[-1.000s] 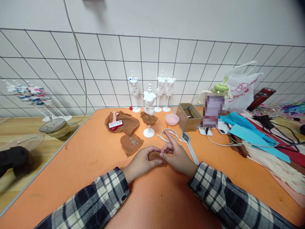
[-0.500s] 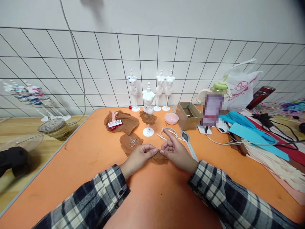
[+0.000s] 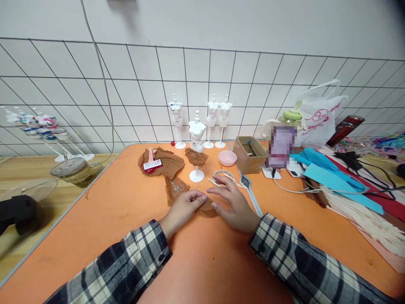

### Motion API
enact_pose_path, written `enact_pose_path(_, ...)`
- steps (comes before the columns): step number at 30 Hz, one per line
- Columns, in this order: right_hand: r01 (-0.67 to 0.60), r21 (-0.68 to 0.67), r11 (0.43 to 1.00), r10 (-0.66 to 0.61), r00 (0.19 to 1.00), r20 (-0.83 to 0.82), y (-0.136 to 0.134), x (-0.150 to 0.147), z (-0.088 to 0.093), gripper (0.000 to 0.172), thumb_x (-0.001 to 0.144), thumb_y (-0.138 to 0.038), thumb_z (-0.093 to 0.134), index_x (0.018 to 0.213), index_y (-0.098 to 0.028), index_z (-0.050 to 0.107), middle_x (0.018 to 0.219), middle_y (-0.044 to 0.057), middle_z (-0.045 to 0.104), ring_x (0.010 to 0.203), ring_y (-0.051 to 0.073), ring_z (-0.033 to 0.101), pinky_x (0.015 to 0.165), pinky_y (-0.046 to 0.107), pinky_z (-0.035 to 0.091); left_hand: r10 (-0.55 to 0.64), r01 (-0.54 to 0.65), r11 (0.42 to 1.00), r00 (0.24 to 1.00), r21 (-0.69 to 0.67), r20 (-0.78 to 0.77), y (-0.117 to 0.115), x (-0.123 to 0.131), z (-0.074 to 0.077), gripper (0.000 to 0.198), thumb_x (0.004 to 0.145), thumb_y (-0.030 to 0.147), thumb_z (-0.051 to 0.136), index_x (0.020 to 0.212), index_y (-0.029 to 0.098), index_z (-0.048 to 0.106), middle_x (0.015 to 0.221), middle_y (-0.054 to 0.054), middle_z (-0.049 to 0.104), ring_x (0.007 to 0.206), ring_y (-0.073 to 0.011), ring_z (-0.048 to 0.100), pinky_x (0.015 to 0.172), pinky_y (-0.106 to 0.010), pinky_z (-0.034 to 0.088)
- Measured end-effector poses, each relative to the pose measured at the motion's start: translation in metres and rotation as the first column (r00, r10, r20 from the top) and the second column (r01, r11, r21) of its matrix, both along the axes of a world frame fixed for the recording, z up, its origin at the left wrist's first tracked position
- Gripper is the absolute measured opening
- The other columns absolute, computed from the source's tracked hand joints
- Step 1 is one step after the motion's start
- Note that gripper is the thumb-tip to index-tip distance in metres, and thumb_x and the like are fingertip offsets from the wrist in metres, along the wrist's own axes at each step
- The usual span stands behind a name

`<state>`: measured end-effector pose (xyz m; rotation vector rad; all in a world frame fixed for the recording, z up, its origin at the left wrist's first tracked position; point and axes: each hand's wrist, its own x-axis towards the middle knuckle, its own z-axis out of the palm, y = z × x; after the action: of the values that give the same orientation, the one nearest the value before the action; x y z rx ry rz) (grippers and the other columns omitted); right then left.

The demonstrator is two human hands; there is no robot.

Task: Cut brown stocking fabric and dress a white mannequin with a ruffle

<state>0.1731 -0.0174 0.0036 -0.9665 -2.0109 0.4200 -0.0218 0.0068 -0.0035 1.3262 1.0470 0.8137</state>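
My left hand (image 3: 184, 207) rests on the orange table (image 3: 126, 219) with its fingertips pinched on the edge of a small brown fabric piece (image 3: 209, 207). Beside it, my right hand (image 3: 230, 199) lies over the same piece with its fingers stretched out and spread. Small scissors (image 3: 177, 188) lie on another brown fabric scrap (image 3: 172, 192) just behind my left hand. A white cord loop (image 3: 221, 176) lies just beyond my right hand. A white mannequin torso wearing a brown skirt (image 3: 196, 143) stands further back.
Three bare white mannequins (image 3: 209, 120) stand against the wire grid wall. A brown fabric heap with a red-white pack (image 3: 160, 164), a pink bowl (image 3: 227, 157), a cardboard box (image 3: 251, 154) and a ruler (image 3: 251, 194) lie behind. Blue paper, cables and a plastic bag crowd the right; a glass jar (image 3: 74, 171) sits left.
My right hand has let go of its pinch and spread flat over the brown piece. My left hand stays pinched on its edge. The piece now lies flatter on the table.
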Motion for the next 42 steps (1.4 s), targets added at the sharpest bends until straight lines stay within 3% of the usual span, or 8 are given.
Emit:
enact_pose_path(4,-0.004,0.082,0.997,-0.006,0.992,0.127,-0.0026,-0.0044,-0.0029,0.036,0.086,-0.014,0.054,0.12,-0.023,0.061,0.133,0.01,0.054,0.119,0.023,0.052,0.1,0.043,0.046,-0.016,0.02,0.999,0.996,-0.047,0.085,0.0004,-0.0005,0.0009,0.036,0.074,0.045,0.073,0.09,0.014,0.074,0.087,-0.006,0.074,0.079,-0.0191,0.063,0.075,-0.028,0.045)
enact_pose_path(8,-0.042,0.01,0.999,0.04,0.987,0.154,-0.0036,-0.0068,-0.0013,0.033,0.088,-0.013,0.051,0.119,-0.023,0.059,0.114,0.007,0.066,0.104,0.02,0.06,0.092,0.037,0.049,-0.046,0.056,0.996,0.989,-0.065,0.142,0.0007,-0.0023,-0.0004,0.039,0.077,0.042,0.072,0.103,0.014,0.074,0.106,-0.011,0.074,0.098,-0.0246,0.065,0.087,-0.034,0.046)
enact_pose_path(12,-0.042,-0.032,0.999,0.047,0.985,0.168,-0.004,-0.0062,0.0013,0.033,0.089,-0.014,0.049,0.119,-0.023,0.059,0.113,0.006,0.067,0.102,0.02,0.061,0.09,0.035,0.049,-0.008,0.017,0.998,0.987,-0.054,0.163,0.0008,-0.0039,-0.0043,0.045,0.078,0.041,0.072,0.114,0.015,0.069,0.117,-0.011,0.071,0.107,-0.0252,0.063,0.091,-0.035,0.045)
enact_pose_path(19,-0.007,-0.045,0.999,0.017,0.973,0.228,-0.0039,-0.0054,-0.0001,0.032,0.089,-0.015,0.048,0.119,-0.022,0.059,0.112,0.006,0.067,0.1,0.02,0.062,0.086,0.033,0.048,-0.018,0.034,0.997,0.979,-0.072,0.205,-0.0002,-0.0026,-0.0041,0.05,0.076,0.037,0.075,0.118,0.013,0.061,0.093,-0.008,0.076,0.086,-0.0203,0.069,0.083,-0.032,0.048)
enact_pose_path(36,0.029,-0.023,0.999,-0.021,0.956,0.294,-0.006,-0.0049,-0.0002,0.036,0.089,-0.014,0.046,0.122,-0.021,0.06,0.114,0.007,0.069,0.1,0.02,0.064,0.087,0.032,0.049,0.032,-0.023,0.998,0.981,-0.051,0.19,-0.0016,-0.004,-0.0026,0.064,0.077,0.039,0.075,0.132,0.014,0.055,0.096,-0.008,0.075,0.091,-0.0216,0.067,0.085,-0.032,0.045)
enact_pose_path(42,-0.002,-0.051,0.999,0.016,0.96,0.279,-0.0068,-0.0058,0.0009,0.035,0.091,-0.017,0.046,0.121,-0.023,0.061,0.111,0.006,0.07,0.097,0.019,0.065,0.083,0.031,0.049,0.027,-0.025,1.0,0.983,-0.01,0.181,-0.0004,-0.0057,-0.0041,0.065,0.075,0.037,0.076,0.132,0.013,0.055,0.083,-0.004,0.072,0.075,-0.0167,0.063,0.073,-0.027,0.044)
